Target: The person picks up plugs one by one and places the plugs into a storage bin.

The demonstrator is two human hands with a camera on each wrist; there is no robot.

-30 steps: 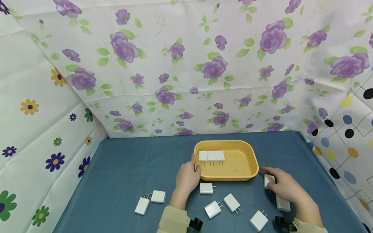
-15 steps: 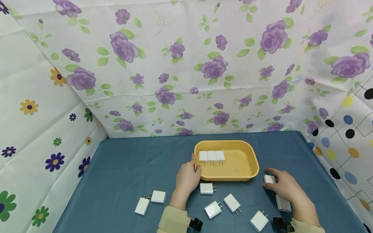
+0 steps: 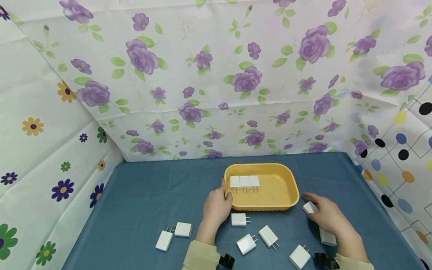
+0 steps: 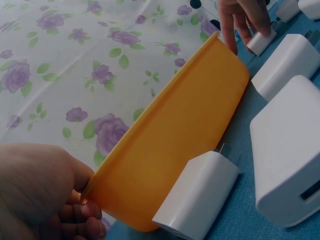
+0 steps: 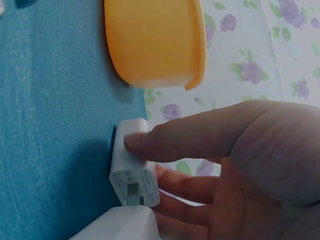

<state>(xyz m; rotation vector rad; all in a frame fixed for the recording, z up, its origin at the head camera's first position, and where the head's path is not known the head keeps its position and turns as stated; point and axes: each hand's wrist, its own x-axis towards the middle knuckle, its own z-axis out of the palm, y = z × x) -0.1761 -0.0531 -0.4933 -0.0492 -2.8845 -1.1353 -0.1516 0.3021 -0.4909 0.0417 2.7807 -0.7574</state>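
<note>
Two hands at a yellow tray, one on its rim, one pinching a charger.

Head view: the left hand (image 3: 216, 208) grips the near-left rim of the yellow tray (image 3: 290, 187); the right hand (image 3: 325, 217) pinches a white charger (image 3: 308, 207) just right of the tray, on the blue table (image 3: 145, 202). Left wrist view: curled fingers (image 4: 82, 220) clasp the tray's edge (image 4: 175, 150), another charger (image 4: 197, 197) touching the wall beside them. Right wrist view: the thumb (image 5: 190, 137) and fingers squeeze the charger (image 5: 131, 170) on the cloth, the tray (image 5: 150, 40) near, apart from it.

Smooth matt white plastic chargers (image 3: 239, 219), matt yellow plastic tray (image 3: 293, 187), blue cloth tabletop (image 3: 152, 195).
</note>
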